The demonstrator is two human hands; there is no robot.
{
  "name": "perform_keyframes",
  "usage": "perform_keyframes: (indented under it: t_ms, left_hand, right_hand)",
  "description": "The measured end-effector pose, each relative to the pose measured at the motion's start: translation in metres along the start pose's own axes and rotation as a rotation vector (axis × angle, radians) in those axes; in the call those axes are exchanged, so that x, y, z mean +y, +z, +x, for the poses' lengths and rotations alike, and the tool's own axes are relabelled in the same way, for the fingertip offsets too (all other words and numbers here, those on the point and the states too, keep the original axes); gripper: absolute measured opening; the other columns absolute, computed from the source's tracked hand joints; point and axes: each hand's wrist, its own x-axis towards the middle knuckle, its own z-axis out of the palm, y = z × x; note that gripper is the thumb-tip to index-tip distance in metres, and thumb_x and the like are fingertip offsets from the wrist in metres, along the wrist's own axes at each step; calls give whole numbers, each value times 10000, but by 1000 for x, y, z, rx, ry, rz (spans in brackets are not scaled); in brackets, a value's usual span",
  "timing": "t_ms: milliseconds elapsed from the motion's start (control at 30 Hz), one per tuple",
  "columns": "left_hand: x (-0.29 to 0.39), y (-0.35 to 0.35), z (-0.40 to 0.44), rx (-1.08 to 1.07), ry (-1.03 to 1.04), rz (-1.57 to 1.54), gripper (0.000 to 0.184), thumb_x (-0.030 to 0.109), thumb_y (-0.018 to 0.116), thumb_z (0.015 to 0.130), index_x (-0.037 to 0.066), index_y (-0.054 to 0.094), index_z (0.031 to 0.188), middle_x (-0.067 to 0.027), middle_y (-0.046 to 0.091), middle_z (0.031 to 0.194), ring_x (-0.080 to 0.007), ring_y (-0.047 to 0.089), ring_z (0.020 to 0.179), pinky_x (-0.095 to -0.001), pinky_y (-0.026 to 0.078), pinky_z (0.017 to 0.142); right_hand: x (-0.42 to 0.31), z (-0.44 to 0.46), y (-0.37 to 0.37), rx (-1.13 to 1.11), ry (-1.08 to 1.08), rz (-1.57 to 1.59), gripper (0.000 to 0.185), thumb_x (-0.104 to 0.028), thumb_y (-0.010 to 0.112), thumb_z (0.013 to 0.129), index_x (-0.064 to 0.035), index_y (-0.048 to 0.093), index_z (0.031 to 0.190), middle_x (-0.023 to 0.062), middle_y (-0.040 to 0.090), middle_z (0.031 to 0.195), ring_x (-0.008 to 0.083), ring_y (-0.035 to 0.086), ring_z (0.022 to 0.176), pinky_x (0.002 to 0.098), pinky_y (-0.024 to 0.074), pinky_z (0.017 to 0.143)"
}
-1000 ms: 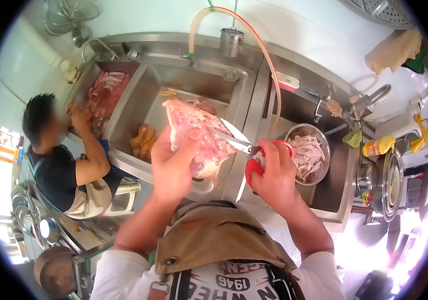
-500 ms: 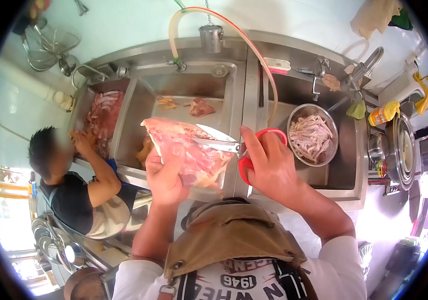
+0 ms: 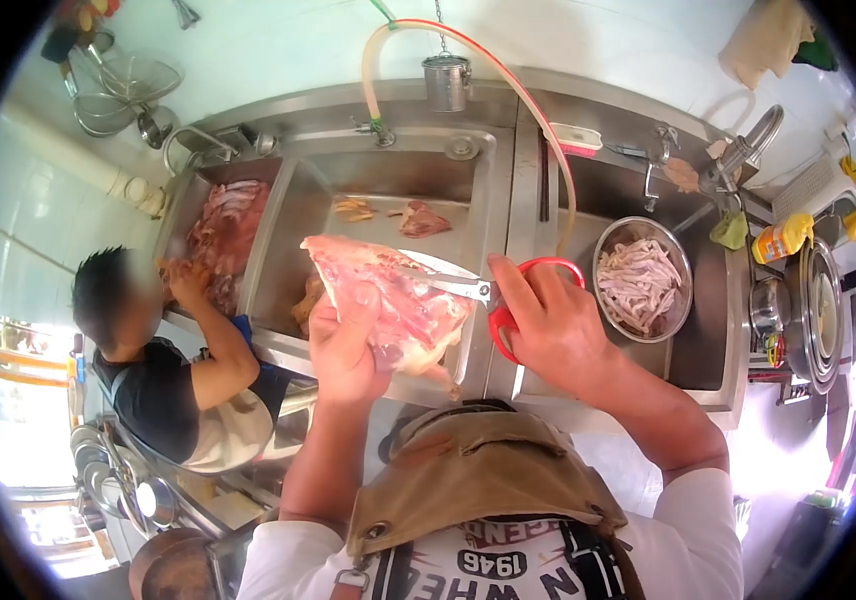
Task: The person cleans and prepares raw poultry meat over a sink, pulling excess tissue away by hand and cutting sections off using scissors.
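My left hand (image 3: pixel 350 345) is closed on a raw poultry carcass (image 3: pixel 413 315), thumb on its near face, raised above the middle sink. Pink flesh and bone face up, with a stubby end hanging toward me. In my right hand (image 3: pixel 560 325) is a pair of scissors (image 3: pixel 473 288) with red handles. My fingers go through and around the loops. The blades point left into the carcass's upper right side; one lies across the flesh, and the other is partly hidden behind it.
The middle sink (image 3: pixel 318 215) holds a dark red meat piece (image 3: pixel 424 220) and yellowish pieces (image 3: pixel 354 208). At right, a steel bowl (image 3: pixel 690 290) of pale cut pieces sits in another sink. A co-worker (image 3: pixel 163 370) handles raw meat (image 3: pixel 223 235) in the left sink. A hose (image 3: pixel 538 110) arches overhead.
The scissor blades have closed somewhat and sit further into the carcass's edge. The whole view has shifted slightly, so everything appears further right and a little lower.
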Motion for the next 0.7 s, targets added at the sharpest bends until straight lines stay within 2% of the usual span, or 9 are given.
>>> perform_keyframes:
  t_ms: [67,167,367,467,600,700]
  left_hand:
    - [4,2,0,-9,-27,-10,308,169,622,962,-32,573,1190,-128,671,1088,-206,675,931,-350,557,825]
    - [4,-15,0,-40,-72,30,367,208,585,966,-17,539,1252,-127,656,1125,-238,653,996,-367,520,887]
    - [5,-17,0,-44,-98,24,353,225,588,971,-15,556,1229,-127,664,1106,-234,661,976,-368,529,877]
    - [6,-8,0,28,-94,-16,267,162,581,970,-33,584,1153,-127,685,1029,-207,685,874,-346,565,772]
    - [8,-4,1,63,-120,-12,261,165,576,971,-36,587,1139,-130,683,1020,-211,684,876,-347,561,780]
    - [6,-9,2,69,-150,2,257,167,576,971,-35,590,1129,-134,681,1013,-212,683,878,-347,560,785]
  right_hand:
    - [1,3,0,14,-26,-17,522,-92,725,722,-7,578,1216,94,496,783,210,565,626,313,489,490]
    - [1,7,2,10,-40,-9,516,-83,720,726,-9,575,1216,92,497,780,211,567,620,312,489,485]
    - [-1,6,3,-11,-55,-30,496,-83,713,743,4,569,1210,95,512,758,211,587,613,315,487,482]
    - [-1,6,3,-24,-67,-56,482,-86,711,755,13,568,1205,99,517,752,210,592,606,313,486,484]
    - [1,6,5,-54,-80,-58,480,-87,712,770,19,559,1212,106,534,772,220,597,608,318,492,498]
    - [5,10,5,-96,-99,13,504,-101,720,775,18,543,1232,122,559,829,247,616,666,339,510,536]
